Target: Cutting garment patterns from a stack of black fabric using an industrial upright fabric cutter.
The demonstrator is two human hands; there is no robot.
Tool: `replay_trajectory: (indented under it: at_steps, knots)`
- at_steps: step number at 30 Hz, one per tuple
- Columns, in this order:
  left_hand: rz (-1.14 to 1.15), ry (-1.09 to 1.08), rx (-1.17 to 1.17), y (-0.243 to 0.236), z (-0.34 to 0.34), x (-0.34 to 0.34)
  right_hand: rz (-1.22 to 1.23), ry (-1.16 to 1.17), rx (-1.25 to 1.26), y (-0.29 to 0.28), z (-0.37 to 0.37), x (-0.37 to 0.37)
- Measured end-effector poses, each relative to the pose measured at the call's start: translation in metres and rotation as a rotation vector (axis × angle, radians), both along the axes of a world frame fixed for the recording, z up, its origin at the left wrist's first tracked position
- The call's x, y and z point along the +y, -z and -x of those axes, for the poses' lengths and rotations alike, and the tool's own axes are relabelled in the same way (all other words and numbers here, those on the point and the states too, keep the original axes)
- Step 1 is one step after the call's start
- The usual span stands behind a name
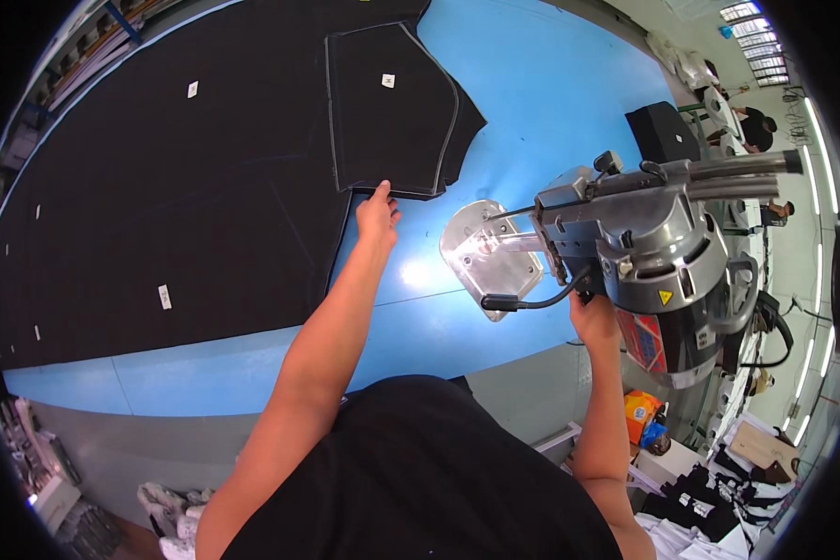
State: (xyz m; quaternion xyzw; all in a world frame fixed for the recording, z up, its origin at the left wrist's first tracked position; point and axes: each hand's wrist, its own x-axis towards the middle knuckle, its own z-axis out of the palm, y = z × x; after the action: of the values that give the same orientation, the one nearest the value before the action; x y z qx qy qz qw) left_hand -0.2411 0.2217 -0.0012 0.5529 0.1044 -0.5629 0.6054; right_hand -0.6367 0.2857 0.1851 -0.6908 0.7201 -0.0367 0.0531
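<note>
A garment cutter's left hand (pixel 378 210) meets the lower edge of a chalk-outlined panel (pixel 387 131) of black fabric (pixel 215 205) spread over a blue counter (pixel 541 75), the thumb lying against the cloth and the fingers curled below it; whether they pinch the edge cannot be told. The right hand (pixel 595 319) is at an upright fabric-cutting machine (pixel 644 229), largely hidden behind its housing, so its grip cannot be made out. The machine's metal base plate (pixel 485 266) rests on the counter, just to the right of the fabric and apart from it.

The panel lies at the upper right of the spread, a white label (pixel 388 81) on its face. The work looks partly done: bare counter already runs beneath the panel's lower edge, and a separate labelled black piece (pixel 663 133) sits at the counter's right side, apparently cut free. Still to be cut, by all appearances, are the panel's left chalk line, which runs inside the dark cloth, and its right one, which has a margin of fabric beyond it. The broad expanse to the left, dotted with more paper labels (pixel 164 297) and crossed by faint lines, seems largely uncut. Beyond, people (pixel 761 129) are at other stations.
</note>
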Motion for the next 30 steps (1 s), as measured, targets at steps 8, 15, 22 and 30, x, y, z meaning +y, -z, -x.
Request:
replay_trajectory:
  at_steps: [8, 15, 22, 30]
  knots:
    - [0.025, 0.071, -0.116, -0.025, 0.007, 0.02, -0.091, -0.019, 0.082, 0.018, 0.031, 0.002]
    - [0.283, 0.402, -0.688, -0.067, -0.025, 0.064, -0.008, -0.148, 0.075, 0.023, 0.052, -0.009]
    - [0.241, 0.619, -1.054, -0.104, -0.084, 0.048, -0.003, -0.236, 0.136, 0.017, 0.05, -0.042]
    - [1.035, 1.052, -1.619, -0.122, -0.05, -0.133, -0.063, -0.109, 0.178, -0.004, 0.07, -0.047]
